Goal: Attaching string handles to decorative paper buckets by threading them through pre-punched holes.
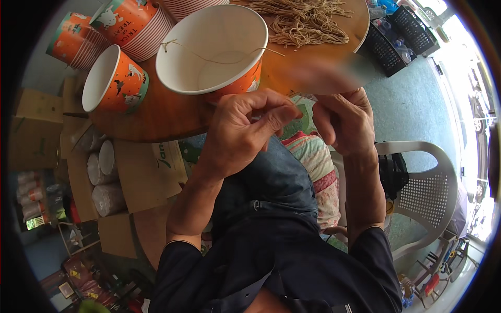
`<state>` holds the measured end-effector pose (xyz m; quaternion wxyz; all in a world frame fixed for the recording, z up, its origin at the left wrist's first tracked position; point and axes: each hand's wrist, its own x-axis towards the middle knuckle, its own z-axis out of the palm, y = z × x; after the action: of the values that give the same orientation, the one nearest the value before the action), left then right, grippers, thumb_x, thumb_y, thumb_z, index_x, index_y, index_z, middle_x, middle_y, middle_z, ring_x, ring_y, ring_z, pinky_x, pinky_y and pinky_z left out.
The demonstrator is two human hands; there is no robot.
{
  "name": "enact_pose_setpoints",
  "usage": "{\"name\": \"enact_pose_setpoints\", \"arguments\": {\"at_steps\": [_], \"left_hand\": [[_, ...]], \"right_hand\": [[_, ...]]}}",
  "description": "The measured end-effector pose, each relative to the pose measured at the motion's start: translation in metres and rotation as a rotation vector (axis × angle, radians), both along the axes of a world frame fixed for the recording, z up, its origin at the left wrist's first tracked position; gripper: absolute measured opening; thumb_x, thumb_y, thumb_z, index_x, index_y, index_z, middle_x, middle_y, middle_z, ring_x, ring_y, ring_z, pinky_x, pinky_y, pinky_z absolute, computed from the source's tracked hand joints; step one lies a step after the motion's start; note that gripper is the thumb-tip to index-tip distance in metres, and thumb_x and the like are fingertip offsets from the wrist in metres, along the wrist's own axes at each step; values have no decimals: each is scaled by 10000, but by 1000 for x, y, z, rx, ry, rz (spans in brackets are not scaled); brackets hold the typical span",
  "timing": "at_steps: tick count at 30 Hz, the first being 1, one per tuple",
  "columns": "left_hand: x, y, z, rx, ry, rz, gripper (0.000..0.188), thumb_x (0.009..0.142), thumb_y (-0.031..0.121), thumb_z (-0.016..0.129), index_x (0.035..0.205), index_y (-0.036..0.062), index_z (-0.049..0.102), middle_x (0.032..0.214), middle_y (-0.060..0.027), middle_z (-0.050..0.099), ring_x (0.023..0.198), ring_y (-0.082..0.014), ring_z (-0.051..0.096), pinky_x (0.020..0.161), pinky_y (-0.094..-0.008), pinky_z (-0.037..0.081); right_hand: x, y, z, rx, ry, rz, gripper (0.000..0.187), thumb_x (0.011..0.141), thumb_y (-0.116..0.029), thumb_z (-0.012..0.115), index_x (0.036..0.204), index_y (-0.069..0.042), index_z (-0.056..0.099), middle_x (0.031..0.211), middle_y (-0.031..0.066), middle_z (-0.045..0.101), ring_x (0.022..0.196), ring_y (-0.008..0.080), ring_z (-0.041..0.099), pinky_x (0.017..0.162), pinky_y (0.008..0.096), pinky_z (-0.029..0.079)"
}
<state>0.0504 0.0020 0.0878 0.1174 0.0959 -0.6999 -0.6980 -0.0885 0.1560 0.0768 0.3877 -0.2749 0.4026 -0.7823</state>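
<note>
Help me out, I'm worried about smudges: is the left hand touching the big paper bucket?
Cannot tell. In the head view, the left hand overlaps the bucket's lower outer wall, hiding any contact or gap.

A head-worn fisheye looks down from close above lap (266,180) and table (156,121).

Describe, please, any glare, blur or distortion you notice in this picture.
Head view: glare whites out the far right; a smear blurs part of the table below the twine; straight edges bow toward the black fisheye rim; the large cup looks fairly sharp.
</note>
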Motion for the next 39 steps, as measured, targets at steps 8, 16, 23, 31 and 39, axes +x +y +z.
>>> {"name": "enact_pose_setpoints", "arguments": {"at_steps": [8, 16, 23, 31, 39], "left_hand": [[16, -6, 14, -405, -48, -57, 160, 1019, 140, 694, 1013, -11, 746, 732, -26, 702, 624, -59, 600, 557, -238, 454], [30, -11, 33, -550, -71, -77, 124, 998, 81, 679, 970, -34, 717, 715, -80, 696, 657, -103, 661, 593, -277, 493], [38, -10, 37, -616, -90, -76, 106, 970, 88, 727, 944, -13, 704, 715, -62, 675, 646, -114, 652, 597, -272, 489], [9, -26, 30, -1268, 394, 482, 338, 756, 117, 875, 1000, 71, 645, 1023, -105, 670, 950, -333, 652, 819, -433, 529], [30, -70, 38, -1235, 233, 275, 125, 869, 40, 749, 953, 49, 657, 875, -118, 703, 855, -347, 685, 769, -455, 532]], "right_hand": [[24, 3, 19, 361, 794, -512, 342, 947, 91, 611, 1282, 49, 667, 1268, 173, 683, 667, 91, 672, 533, 220, 534], [30, 3, 11, 203, 959, -142, 306, 844, -18, 800, 1144, -8, 738, 890, 107, 733, 758, 221, 736, 641, 335, 577], [26, 9, 15, 154, 1143, -130, 207, 817, 20, 820, 1015, 22, 759, 895, 86, 726, 765, 146, 713, 646, 261, 561], [5, 13, 13, 69, 637, -430, 88, 964, -34, 718, 1028, 12, 759, 925, 103, 750, 763, 140, 716, 718, 304, 613], [-53, 28, 14, -216, 383, -587, 209, 1044, -139, 651, 1163, 23, 708, 859, 34, 647, 796, 96, 644, 968, 412, 619]]}}
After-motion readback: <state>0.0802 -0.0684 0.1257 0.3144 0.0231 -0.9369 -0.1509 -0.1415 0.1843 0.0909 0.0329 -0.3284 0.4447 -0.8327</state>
